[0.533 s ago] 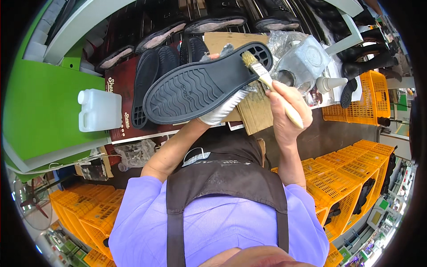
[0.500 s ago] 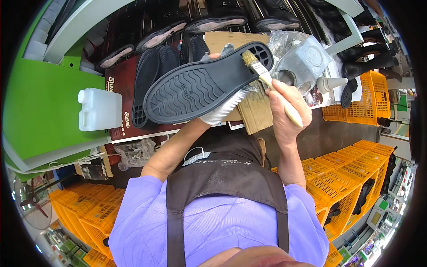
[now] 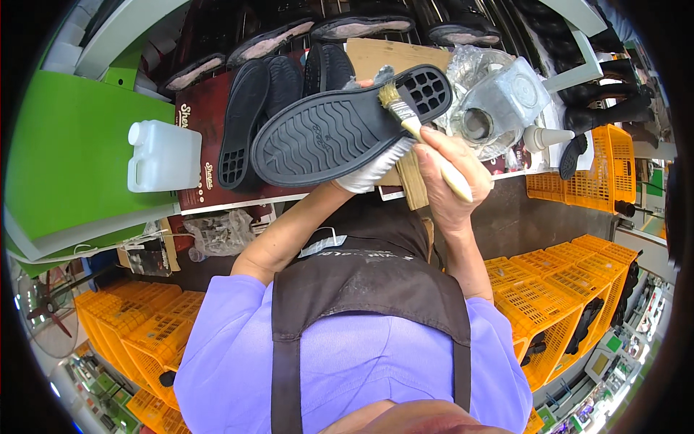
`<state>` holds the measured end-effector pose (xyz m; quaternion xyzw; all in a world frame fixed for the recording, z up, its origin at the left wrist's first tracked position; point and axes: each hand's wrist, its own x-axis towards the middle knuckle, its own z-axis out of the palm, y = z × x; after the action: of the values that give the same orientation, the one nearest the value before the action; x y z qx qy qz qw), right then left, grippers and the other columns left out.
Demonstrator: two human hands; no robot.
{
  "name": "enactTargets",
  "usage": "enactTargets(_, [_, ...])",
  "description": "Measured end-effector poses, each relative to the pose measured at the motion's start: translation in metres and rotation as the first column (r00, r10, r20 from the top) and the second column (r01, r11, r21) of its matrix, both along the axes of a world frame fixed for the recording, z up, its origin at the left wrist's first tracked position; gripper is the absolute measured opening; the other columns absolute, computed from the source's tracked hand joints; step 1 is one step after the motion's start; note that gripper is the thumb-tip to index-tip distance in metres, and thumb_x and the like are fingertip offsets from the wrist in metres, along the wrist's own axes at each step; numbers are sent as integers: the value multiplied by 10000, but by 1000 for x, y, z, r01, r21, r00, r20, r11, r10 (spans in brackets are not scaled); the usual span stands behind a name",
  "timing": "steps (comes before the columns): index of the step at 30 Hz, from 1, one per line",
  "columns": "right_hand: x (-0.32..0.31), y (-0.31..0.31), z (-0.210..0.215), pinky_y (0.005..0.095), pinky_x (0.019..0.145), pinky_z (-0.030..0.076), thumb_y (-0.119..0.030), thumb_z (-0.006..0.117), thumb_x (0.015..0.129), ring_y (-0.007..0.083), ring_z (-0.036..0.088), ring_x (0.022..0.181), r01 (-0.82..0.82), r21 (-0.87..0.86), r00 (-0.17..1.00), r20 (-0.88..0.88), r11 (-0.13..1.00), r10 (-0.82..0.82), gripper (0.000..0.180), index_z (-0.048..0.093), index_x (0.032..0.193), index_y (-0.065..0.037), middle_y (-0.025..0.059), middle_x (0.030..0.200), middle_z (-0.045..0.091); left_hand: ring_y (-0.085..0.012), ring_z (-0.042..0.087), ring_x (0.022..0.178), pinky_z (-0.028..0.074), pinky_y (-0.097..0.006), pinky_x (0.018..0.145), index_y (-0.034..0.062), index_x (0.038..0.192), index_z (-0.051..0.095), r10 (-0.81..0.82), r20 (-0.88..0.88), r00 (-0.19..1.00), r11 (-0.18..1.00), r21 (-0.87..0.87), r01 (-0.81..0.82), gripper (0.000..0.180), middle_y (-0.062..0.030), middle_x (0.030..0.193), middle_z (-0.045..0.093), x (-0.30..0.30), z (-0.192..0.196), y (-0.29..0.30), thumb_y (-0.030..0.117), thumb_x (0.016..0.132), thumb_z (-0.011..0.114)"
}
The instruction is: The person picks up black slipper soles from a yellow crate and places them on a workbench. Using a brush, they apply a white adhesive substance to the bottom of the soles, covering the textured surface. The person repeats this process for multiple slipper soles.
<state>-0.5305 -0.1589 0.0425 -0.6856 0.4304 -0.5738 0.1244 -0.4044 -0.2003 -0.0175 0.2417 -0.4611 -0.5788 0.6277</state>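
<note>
My left hand [image 3: 377, 167], in a white glove with greyish fingertips, grips a black shoe sole [image 3: 318, 141] from beneath. Its fingertips show over the far edge, while the palm is hidden behind the sole. The patterned underside faces up, with the toe end to the left and the honeycomb heel to the right. My bare right hand [image 3: 454, 173] is closed round the pale handle of a flat paintbrush [image 3: 405, 111]. The yellowish bristles touch or hover just over the sole beside the heel grid; contact is hard to tell.
Several more black soles [image 3: 244, 108] lie behind on the dark red board. A white jug [image 3: 166, 159] stands left on the green surface. Right of the sole are a cut clear plastic container [image 3: 506, 101] and a nozzle bottle [image 3: 546, 137]. Orange crates [image 3: 557, 289] line the right.
The brush has shifted a little from the heel grid toward the middle of the sole. The sole appears slightly higher and further right in the picture, as the whole view has moved too.
</note>
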Motion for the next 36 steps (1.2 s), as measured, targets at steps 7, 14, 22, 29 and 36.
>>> enactTargets(7, [14,3,-4,265,617,505,20,719,714,206,646,699,-61,43,995,81,997,58,214,658,917,53,136,850,676,-160,511,1069,430,-295,925,33,1280,306,-14,-95,995,989,143,28,774,-101,1158,495,4,-24,-7,95,681,792])
enactTargets(14, [26,6,-2,273,618,509,18,714,716,223,651,702,-102,27,994,45,994,101,158,661,862,49,123,862,675,-131,481,1109,376,-307,1004,77,1281,332,-118,-79,990,988,87,125,472,-68,1210,486,6,-32,-6,236,893,549])
enactTargets(22, [37,10,3,284,614,510,1,720,715,231,647,691,-137,79,988,82,987,131,131,666,828,40,119,859,675,-146,380,1208,272,-356,1070,88,1319,307,-334,-115,935,934,95,345,481,-54,1280,429,6,-20,1,350,940,447])
enactTargets(29, [42,14,8,284,597,506,2,717,714,234,642,675,-207,134,971,144,969,188,120,668,817,39,130,853,674,-134,398,1195,249,-349,1087,83,1313,326,-400,-97,911,909,85,408,478,-48,1246,443,11,-26,13,356,941,452])
enactTargets(36, [42,12,14,281,583,506,2,718,701,231,643,667,-278,87,959,85,957,271,134,668,820,38,131,851,673,-141,443,1161,305,-340,1055,69,1293,358,-325,178,929,935,-88,344,451,-52,1224,468,-1,-60,15,325,940,473])
